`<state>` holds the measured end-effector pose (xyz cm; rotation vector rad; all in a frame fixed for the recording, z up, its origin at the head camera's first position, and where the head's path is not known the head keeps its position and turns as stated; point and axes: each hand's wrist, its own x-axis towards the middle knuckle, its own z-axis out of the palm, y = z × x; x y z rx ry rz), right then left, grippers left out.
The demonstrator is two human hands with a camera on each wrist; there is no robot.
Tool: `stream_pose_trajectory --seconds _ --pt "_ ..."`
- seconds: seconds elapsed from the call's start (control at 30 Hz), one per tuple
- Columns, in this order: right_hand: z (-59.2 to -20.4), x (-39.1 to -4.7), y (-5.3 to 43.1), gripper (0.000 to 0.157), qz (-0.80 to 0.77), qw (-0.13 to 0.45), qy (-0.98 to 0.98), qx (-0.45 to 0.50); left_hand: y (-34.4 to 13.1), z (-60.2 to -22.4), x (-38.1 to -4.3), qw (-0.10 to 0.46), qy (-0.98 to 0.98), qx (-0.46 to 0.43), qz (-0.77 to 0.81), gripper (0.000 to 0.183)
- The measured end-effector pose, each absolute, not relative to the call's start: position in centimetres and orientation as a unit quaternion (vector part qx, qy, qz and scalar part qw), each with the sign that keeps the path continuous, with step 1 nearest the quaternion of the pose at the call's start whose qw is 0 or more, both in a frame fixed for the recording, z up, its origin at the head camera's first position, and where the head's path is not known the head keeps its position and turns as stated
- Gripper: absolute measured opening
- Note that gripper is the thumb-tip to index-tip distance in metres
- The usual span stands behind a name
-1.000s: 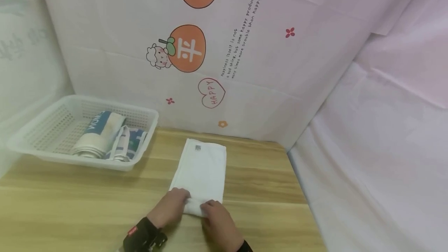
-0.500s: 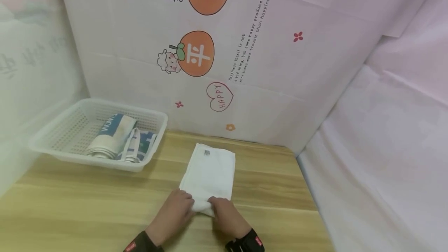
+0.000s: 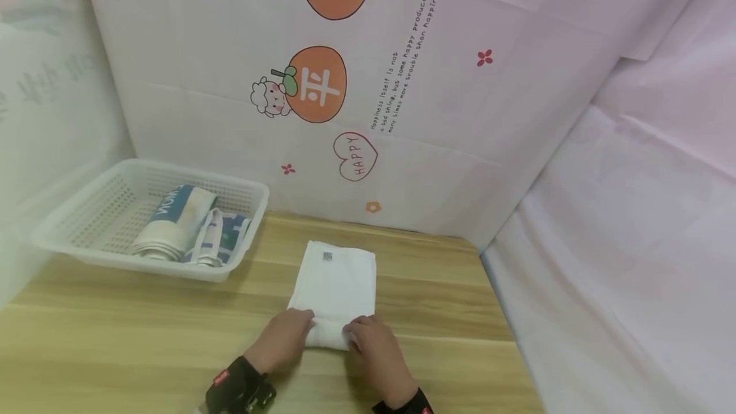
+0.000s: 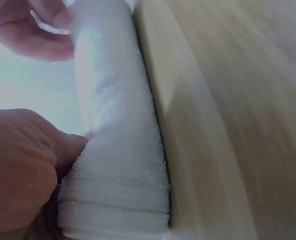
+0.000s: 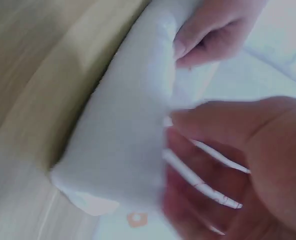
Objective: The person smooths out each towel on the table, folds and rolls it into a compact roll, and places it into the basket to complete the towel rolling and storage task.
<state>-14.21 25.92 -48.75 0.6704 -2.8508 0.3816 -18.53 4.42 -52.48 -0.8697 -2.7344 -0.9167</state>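
A white towel lies lengthwise on the wooden table, its near end turned into a thick roll. My left hand grips the left end of this roll, its fingertips partly hidden by the cloth in the left wrist view. At the other end, my right hand has curled fingers, with thumb and fingertips right at the roll's far side. The right wrist view shows gaps between those fingers, blurred at the tips. A small printed label shows near the towel's far left corner.
A white plastic basket stands at the back left, holding a rolled cloth with blue lettering and a blue patterned rolled cloth. A printed sheet hangs behind the wooden table, whose right edge meets white fabric.
The towel's near edge is rolled a little further, so the flat part is shorter. My right fingers have shifted on the roll. The head view has swung slightly right, then back left.
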Motion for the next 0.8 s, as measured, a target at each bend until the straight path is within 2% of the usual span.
stream_pose_trajectory --seconds 0.13,0.3,0.4,0.5,0.63,0.7,0.8 --pt "-49.7 -14.6 25.2 0.026 0.081 0.069 -0.972 0.21 4.6 -52.1 -18.9 0.047 -0.9 -0.264 -0.344 0.005" --pt "-50.8 -15.8 25.5 0.02 0.066 0.07 -0.972 0.214 4.7 -51.9 -19.2 0.11 -0.886 -0.284 -0.35 0.023" --pt "-50.8 -16.6 25.9 0.023 0.104 0.056 -0.969 0.215 4.2 -52.0 -19.2 0.13 -0.88 -0.318 -0.327 0.028" --pt "-50.9 -17.2 26.2 0.019 0.151 0.033 -0.965 0.211 3.7 -52.4 -19.0 0.105 -0.884 -0.33 -0.314 0.029" --pt "-51.1 -17.3 26.6 0.016 0.189 0.009 -0.959 0.209 3.8 -52.3 -18.8 0.084 -0.894 -0.329 -0.291 0.02" --pt "-51.1 -17.0 26.6 0.016 0.196 0.01 -0.958 0.209 3.9 -52.0 -19.1 0.08 -0.896 -0.332 -0.283 0.015" --pt "-50.9 -16.6 26.4 0.015 0.179 0.041 -0.962 0.201 4.1 -51.5 -19.9 0.051 -0.898 -0.332 -0.285 0.009"
